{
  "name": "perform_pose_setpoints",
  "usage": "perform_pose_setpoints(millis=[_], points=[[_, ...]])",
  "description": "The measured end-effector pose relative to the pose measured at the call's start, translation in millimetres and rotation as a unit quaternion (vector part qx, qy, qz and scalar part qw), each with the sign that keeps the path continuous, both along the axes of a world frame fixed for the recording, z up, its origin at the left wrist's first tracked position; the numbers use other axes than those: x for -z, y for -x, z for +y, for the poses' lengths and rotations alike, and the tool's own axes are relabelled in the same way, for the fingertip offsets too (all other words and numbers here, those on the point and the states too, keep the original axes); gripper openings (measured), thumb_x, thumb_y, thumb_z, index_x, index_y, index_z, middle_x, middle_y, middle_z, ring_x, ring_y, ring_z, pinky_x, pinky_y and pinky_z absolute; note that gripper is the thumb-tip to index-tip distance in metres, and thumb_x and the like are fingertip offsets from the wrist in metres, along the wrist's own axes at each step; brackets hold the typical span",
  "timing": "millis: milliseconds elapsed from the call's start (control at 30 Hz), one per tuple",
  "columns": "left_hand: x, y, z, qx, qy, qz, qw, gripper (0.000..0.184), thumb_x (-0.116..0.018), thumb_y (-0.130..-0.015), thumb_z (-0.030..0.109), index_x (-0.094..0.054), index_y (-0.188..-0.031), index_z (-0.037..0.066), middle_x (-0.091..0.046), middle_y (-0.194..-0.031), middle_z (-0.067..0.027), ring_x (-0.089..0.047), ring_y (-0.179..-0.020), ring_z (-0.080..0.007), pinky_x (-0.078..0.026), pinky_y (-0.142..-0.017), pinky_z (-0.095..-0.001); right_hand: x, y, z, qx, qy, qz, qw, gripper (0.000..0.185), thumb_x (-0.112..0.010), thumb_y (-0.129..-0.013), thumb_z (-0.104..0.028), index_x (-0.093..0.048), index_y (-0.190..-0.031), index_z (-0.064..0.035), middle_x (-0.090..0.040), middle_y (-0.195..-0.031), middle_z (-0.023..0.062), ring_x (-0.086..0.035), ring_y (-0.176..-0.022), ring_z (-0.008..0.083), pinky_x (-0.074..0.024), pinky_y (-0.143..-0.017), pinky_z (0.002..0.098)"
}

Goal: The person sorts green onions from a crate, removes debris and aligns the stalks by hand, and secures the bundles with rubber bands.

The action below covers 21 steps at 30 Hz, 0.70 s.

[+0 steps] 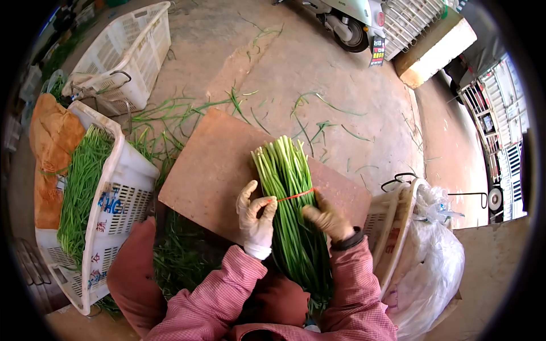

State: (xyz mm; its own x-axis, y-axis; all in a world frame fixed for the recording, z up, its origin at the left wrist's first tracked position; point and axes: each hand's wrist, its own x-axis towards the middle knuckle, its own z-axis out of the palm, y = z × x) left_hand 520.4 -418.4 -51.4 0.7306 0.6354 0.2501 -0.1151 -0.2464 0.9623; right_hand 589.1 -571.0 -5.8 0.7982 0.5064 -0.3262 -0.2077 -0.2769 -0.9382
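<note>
A thick bundle of long green stalks (293,227) with pale cut ends lies over a brown board (210,165), its leafy part reaching down to my lap. Around its upper part runs a thin red band (297,195). My left hand (256,219), in a pale glove, pinches the band's left end between thumb and forefinger. On the bundle's right side my right hand (328,218), in a stained glove, is curled against the stalks near the band's other end; what its fingertips hold is hidden.
A white crate (122,210) with loose green stalks stands at left, another crate (128,57) behind it. At right is a crate (401,227) with plastic bags. Leaves litter the floor. A scooter (352,25) and foam box (435,51) stand beyond.
</note>
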Motion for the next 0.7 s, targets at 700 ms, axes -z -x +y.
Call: perform_pose_setpoints(millis=[700], points=[[-45.6, -11.0, 4.5, 0.088, -0.049, -0.088, 0.991, 0.013, -0.064, -0.067, 0.0, -0.056, -0.075, 0.006, -0.057, -0.076, -0.0041, -0.054, -0.069, -0.0197, -0.044, -0.064, -0.0291, -30.1, 31.1, 54.5, 0.079, 0.149, -0.282, 0.944, 0.028, -0.065, -0.068, -0.009, -0.061, -0.096, -0.0048, -0.056, -0.072, 0.0104, -0.056, -0.063, 0.0212, -0.0439, -0.061, 0.0289]])
